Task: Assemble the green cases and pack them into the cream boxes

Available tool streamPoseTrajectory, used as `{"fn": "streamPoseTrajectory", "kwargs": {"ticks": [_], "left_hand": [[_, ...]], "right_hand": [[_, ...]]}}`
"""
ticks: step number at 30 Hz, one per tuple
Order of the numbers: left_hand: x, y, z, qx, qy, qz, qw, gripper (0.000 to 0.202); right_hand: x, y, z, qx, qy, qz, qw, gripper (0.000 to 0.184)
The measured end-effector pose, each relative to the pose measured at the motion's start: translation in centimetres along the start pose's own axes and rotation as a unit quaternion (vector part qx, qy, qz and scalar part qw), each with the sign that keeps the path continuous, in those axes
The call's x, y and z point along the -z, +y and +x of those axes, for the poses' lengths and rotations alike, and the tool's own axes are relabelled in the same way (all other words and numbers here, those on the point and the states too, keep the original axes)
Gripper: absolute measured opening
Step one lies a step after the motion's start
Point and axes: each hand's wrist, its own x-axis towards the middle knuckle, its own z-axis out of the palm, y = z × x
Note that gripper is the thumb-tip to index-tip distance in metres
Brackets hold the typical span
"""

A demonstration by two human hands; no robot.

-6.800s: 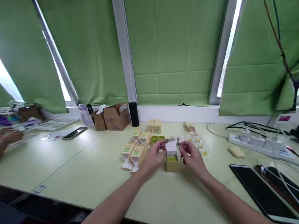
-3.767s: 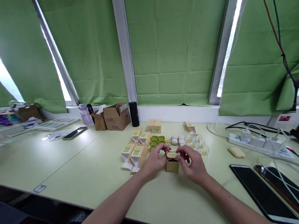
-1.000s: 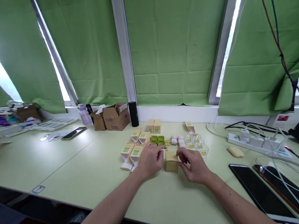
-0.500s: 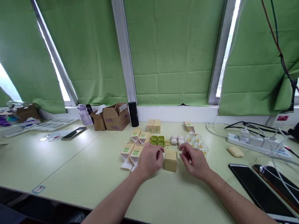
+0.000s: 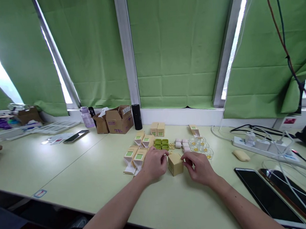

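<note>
left hand (image 5: pixel 153 164) pinches small box (image 5: pixel 175 164) | right hand (image 5: pixel 199 167) pinches it too | lid shut, box turned on table (image 5: pixel 94 173)

Pale green surface (image 5: pixel 68 168), seam running across. Centre: one closed box (image 5: pixel 175 163), open tan cartons (image 5: pixel 138 156) left of it, green tubs (image 5: pixel 161 143) and clear cases (image 5: pixel 201 146) behind. Rear: two brown cartons (image 5: pixel 119 119), black cylinder (image 5: pixel 137 117), bottle (image 5: pixel 85 116). Left: phone (image 5: pixel 76 135). Right: white power strip (image 5: pixel 263 145), two dark tablets (image 5: pixel 266 194).
</note>
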Motion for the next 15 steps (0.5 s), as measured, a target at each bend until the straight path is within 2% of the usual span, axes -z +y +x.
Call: {"fn": "streamPoseTrajectory", "kwargs": {"ticks": [6,15], "left_hand": [[0.5,0.5,0.0,-0.025,-0.019,-0.016,0.999,0.015],[0.7,0.8,-0.1,-0.058,-0.038,-0.025,0.997,0.013]], "right_hand": [[-0.4,1.0,0.2,-0.036,0.007,-0.013,0.999,0.016],[-0.8,1.1,0.1,-0.037,0.006,-0.038,0.999,0.027]]}}
